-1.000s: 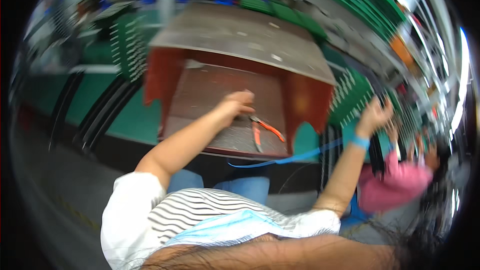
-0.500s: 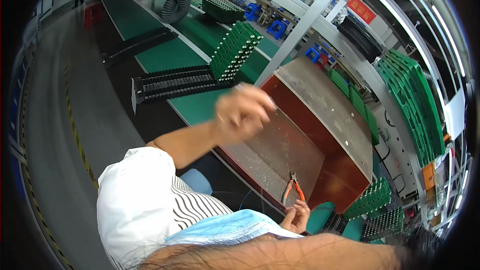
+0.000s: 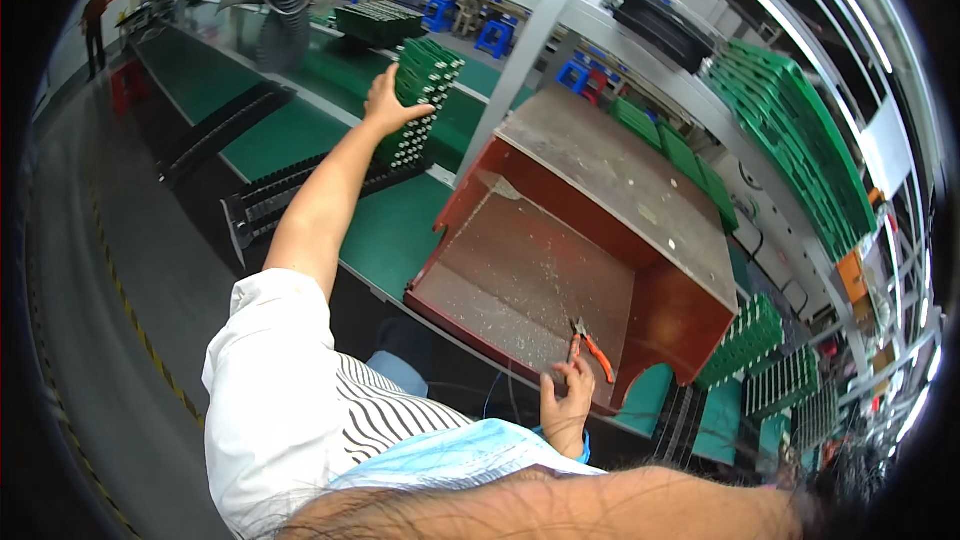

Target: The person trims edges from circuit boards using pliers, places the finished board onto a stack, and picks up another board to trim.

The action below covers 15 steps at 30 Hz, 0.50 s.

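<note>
My left hand (image 3: 396, 108), arm stretched forward, is at the near end of a stack of green trays (image 3: 430, 75) with pale round ends along its side. Thumb and fingers are spread around the stack's edge; whether they press on it I cannot tell. The stack stands on a black slatted track (image 3: 270, 202). Low in the view, my right hand (image 3: 568, 402) has its fingers apart and slightly bent. Its fingertips are at one handle of orange-handled cutting pliers (image 3: 596, 348), which lie with handles apart inside a red-brown open-fronted box (image 3: 520, 270).
A green conveyor (image 3: 395, 230) runs beneath the box. A metal post (image 3: 530, 50) rises behind it. More green trays (image 3: 790, 140) are stacked at right, others (image 3: 745, 345) stand lower right. A grey flexible duct (image 3: 287, 0) hangs at the back. A person (image 3: 95, 28) stands far left.
My left hand has moved forward and left to the green tray stack, its fingers spreading. My right hand has shifted to the pliers' left handle, and the pliers have turned slightly. The view has shifted.
</note>
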Tool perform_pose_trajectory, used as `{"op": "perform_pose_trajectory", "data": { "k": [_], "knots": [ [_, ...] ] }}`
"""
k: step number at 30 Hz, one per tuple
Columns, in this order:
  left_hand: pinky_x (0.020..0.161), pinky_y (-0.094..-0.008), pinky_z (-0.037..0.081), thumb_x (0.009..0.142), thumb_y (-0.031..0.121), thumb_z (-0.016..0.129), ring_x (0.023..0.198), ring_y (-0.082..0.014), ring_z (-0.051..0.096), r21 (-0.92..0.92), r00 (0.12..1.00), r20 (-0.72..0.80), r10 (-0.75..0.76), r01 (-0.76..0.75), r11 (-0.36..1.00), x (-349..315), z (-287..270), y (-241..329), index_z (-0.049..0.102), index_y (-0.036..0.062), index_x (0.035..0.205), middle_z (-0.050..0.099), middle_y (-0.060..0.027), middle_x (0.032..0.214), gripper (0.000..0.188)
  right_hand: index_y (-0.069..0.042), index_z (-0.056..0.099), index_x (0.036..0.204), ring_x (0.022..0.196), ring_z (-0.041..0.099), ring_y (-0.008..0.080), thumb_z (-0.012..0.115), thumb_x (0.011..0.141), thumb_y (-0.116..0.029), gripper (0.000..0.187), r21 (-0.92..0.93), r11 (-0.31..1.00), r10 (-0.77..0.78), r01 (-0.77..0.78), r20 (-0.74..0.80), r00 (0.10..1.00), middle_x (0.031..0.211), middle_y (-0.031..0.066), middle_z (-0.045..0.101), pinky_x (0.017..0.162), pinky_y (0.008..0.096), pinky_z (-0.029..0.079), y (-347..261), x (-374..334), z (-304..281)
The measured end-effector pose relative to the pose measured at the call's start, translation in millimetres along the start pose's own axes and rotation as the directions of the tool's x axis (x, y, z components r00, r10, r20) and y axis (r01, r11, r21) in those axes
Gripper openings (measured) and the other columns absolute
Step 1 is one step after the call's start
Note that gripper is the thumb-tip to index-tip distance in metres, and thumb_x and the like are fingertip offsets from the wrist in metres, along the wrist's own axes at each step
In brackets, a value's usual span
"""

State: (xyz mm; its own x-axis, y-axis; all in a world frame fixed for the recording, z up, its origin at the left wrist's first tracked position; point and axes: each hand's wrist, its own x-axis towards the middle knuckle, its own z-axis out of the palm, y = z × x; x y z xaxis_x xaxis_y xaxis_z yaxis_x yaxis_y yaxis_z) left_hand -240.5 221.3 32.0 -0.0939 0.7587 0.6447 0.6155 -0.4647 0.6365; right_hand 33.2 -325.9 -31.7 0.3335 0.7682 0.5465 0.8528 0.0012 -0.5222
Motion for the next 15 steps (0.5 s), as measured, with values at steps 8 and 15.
{"op": "perform_pose_trajectory", "data": {
  "k": [8,15],
  "knots": [
    [0.102,-0.0433,0.046,0.082,0.030,0.076,0.110,-0.0325,0.061,-0.585,0.958,-0.274,0.089,-0.239,0.775,28.8,-86.2,-33.6,0.048,-0.0016,0.140,0.060,-0.0165,0.129,0.072,-0.006,0.061,0.116,0.114,0.053,0.0392,0.077,0.079,-0.038,0.051,-0.475,0.864,0.163,-0.170,-0.057,0.985,0.125,0.0195,0.055,0.098,0.0487,0.044,42.2,48.3,9.0],
    [0.096,-0.0569,0.054,0.071,0.075,0.067,0.120,-0.0458,0.058,-0.920,0.863,0.260,0.433,0.358,-0.160,-111.1,-217.9,166.5,0.026,0.0086,0.156,0.051,-0.0308,0.138,0.115,-0.002,0.061,0.123,0.122,0.048,0.0427,0.071,0.084,-0.046,0.059,-0.558,0.766,0.465,-0.320,0.136,0.875,0.135,0.0256,0.052,0.098,0.0610,0.037,73.3,57.9,17.5]
  ]
}}
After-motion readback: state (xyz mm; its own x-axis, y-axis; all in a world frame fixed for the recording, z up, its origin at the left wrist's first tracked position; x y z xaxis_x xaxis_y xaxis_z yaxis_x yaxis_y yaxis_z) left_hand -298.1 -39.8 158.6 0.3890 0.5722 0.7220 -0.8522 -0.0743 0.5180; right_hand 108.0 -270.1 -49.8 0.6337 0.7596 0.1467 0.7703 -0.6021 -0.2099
